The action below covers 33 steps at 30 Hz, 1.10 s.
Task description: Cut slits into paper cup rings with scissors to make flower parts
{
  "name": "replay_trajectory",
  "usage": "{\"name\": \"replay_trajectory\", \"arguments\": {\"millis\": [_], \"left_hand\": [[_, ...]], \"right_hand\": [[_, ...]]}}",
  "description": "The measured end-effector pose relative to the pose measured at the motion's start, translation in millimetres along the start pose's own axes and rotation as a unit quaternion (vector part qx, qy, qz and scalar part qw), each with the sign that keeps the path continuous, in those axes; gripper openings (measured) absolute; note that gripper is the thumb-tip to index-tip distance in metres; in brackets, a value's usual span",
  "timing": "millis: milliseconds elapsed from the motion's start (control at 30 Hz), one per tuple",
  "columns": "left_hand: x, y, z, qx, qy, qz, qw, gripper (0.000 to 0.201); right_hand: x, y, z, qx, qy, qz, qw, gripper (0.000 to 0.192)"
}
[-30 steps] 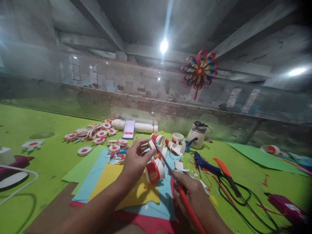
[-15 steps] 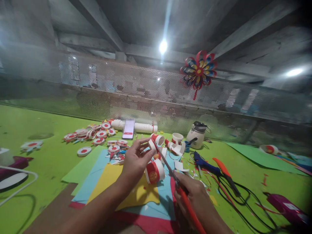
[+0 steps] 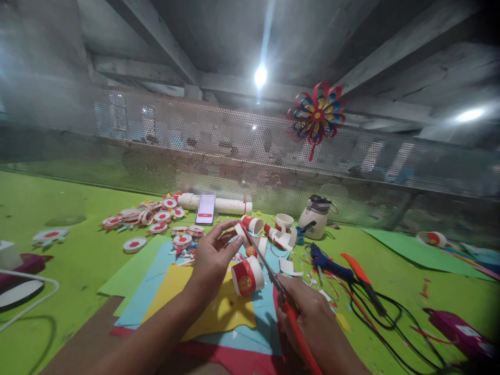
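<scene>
My left hand point(image 3: 213, 260) pinches a red-and-white paper cup piece point(image 3: 239, 230) between thumb and fingers, held above the coloured sheets. My right hand point(image 3: 312, 317) grips red-handled scissors point(image 3: 273, 278), whose blades reach up to the piece. A red-and-white paper cup point(image 3: 247, 276) lies on its side on the blue and yellow paper sheets point(image 3: 222, 312) just below the blades.
Red-and-white paper discs point(image 3: 150, 217) and a phone point(image 3: 206, 208) against a white tube lie at the back. More cut cups point(image 3: 279, 232), a white bottle point(image 3: 317, 216), a blue glue gun point(image 3: 330, 264) with black cord, an orange cutter point(image 3: 357, 271) sit right. A paper pinwheel point(image 3: 317, 114) hangs on the mesh.
My left hand and the cup piece have shifted slightly lower and left; the scissors stay at the piece. Little else has moved.
</scene>
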<state>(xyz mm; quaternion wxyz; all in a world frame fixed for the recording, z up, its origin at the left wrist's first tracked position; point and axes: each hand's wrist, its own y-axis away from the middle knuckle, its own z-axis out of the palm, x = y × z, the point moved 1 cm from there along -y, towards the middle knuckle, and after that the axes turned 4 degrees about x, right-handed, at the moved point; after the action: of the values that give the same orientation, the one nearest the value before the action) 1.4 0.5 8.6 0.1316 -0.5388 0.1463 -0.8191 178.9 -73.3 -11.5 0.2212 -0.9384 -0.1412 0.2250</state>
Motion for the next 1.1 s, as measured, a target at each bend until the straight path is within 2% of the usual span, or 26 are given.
{"name": "replay_trajectory", "arguments": {"millis": [300,600,867,1100], "left_hand": [[-1.0,4.8,3.2,-0.007,0.019,0.000,1.000,0.038],[0.7,3.0,1.4,-0.010,0.009,0.008,1.000,0.036],[0.6,5.6,3.8,-0.013,0.017,-0.004,1.000,0.035],[2.8,7.1,5.2,-0.008,0.016,-0.019,1.000,0.037]], "right_hand": [[7.0,3.8,0.6,-0.006,0.023,-0.008,1.000,0.042],[-5.2,0.7,-9.6,-0.013,0.033,0.001,0.999,0.040],[-5.6,2.9,-11.2,0.007,0.062,-0.007,0.998,0.035],[-3.4,3.7,-10.0,0.007,0.062,-0.009,0.998,0.039]]}}
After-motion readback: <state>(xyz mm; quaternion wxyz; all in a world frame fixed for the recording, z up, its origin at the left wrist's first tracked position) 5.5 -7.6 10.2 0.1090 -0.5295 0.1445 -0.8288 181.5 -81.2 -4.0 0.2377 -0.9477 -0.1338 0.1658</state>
